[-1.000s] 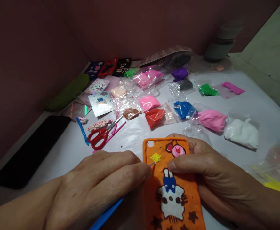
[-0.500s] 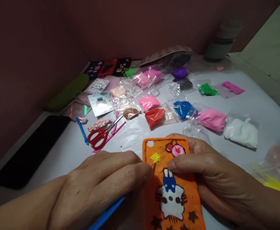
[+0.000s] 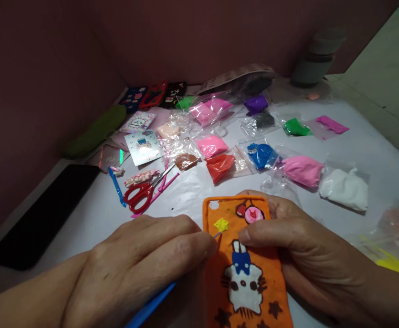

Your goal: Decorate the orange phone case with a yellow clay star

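Observation:
An orange clay-covered phone case (image 3: 271, 273) is tilted up at the bottom centre, with a white cat figure in blue, brown stars and a pink round shape on it. My right hand (image 3: 298, 246) grips its right side, the thumb lying on the front. My left hand (image 3: 151, 255) is closed round a blue tool (image 3: 154, 303), whose thin tip touches the lower edge of a small yellow star (image 3: 221, 225) near the case's top left. The lower part of the case runs out of view.
Red scissors (image 3: 140, 197) and a black phone (image 3: 44, 214) lie at the left. Bags of coloured clay, such as red (image 3: 220, 167), blue (image 3: 262, 155) and white (image 3: 344, 187), spread across the table (image 3: 366, 136). A bottle (image 3: 313, 64) stands at the back right.
My left hand and the blue tool have shifted very slightly to the left. The case and my right hand look unmoved.

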{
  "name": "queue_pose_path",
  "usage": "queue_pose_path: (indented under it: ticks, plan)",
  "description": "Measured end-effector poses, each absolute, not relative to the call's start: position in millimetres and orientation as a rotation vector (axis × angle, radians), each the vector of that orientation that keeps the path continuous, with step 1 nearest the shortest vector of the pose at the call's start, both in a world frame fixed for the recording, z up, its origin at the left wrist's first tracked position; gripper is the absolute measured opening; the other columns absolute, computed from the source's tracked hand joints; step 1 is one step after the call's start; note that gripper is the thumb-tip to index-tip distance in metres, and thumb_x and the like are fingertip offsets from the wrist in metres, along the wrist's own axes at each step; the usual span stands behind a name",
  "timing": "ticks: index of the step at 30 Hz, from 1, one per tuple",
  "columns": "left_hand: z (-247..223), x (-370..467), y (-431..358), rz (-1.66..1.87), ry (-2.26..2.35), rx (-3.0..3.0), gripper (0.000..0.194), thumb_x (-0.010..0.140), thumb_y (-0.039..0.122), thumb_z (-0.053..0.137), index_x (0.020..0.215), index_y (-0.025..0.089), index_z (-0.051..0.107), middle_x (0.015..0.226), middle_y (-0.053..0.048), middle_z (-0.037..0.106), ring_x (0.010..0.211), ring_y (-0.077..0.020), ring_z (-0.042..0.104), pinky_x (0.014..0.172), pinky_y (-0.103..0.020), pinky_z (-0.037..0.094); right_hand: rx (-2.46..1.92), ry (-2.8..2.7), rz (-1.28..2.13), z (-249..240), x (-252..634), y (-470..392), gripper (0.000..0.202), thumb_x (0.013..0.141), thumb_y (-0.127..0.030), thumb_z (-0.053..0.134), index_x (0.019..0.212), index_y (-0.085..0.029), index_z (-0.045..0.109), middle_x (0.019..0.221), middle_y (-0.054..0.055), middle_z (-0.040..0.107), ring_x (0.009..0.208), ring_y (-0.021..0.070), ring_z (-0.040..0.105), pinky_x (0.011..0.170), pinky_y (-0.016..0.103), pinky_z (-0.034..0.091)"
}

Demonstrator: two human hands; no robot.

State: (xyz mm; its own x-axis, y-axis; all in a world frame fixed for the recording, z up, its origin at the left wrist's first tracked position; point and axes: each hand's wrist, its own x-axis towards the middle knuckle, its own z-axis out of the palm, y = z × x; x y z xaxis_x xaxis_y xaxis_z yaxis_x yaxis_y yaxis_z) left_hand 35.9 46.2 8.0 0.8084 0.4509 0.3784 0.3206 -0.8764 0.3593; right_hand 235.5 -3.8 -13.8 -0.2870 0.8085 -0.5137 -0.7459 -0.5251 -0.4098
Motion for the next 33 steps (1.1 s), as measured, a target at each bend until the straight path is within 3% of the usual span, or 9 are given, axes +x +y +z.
queue_pose_path:
  ticks: [12,22,27,33]
  plan:
    - [3.7,38.7,45.9,0.666,0.587,2.717,0.020,0.100,0.018,0.037,0.097,0.023,0.056,0.072,0.001,0.069,0.058,-0.0130,0.066,0.049,-0.024,0.041,-0.852,-0.135,1.955,-14.4,235.7,-3.0,0.046,0.053,0.002,0.069,0.094,-0.018,0.071,0.079,0.004,0.072,0.071,0.0213,0.069,0.068,0.034,0.057]
    - [9.6,35.2,51.9,0.557,0.487,2.695,0.017,0.102,0.021,0.039,0.107,0.022,0.055,0.081,-0.001,0.071,0.067,-0.0133,0.069,0.052,-0.021,0.046,-0.837,-0.126,1.957,-13.6,235.6,-4.2,0.044,0.055,0.003,0.069,0.094,-0.018,0.071,0.079,0.004,0.072,0.073,0.0217,0.070,0.072,0.035,0.057]
    - [7.2,34.1,47.0,0.625,0.532,2.726,0.018,0.101,0.020,0.039,0.102,0.021,0.058,0.081,-0.002,0.071,0.066,-0.0143,0.068,0.052,-0.023,0.045,-0.833,-0.125,1.966,-11.8,235.3,-4.5,0.044,0.055,0.003,0.069,0.093,-0.018,0.071,0.078,0.004,0.072,0.072,0.0222,0.070,0.072,0.036,0.057]
    - [10.4,36.1,42.7,0.601,0.642,2.773,0.023,0.104,0.026,0.037,0.103,0.023,0.059,0.085,-0.002,0.072,0.069,-0.0152,0.068,0.057,-0.024,0.047,-0.854,-0.120,1.968,-11.2,235.4,-3.3,0.043,0.053,0.002,0.071,0.091,-0.018,0.071,0.075,0.003,0.071,0.072,0.0227,0.070,0.070,0.036,0.057]
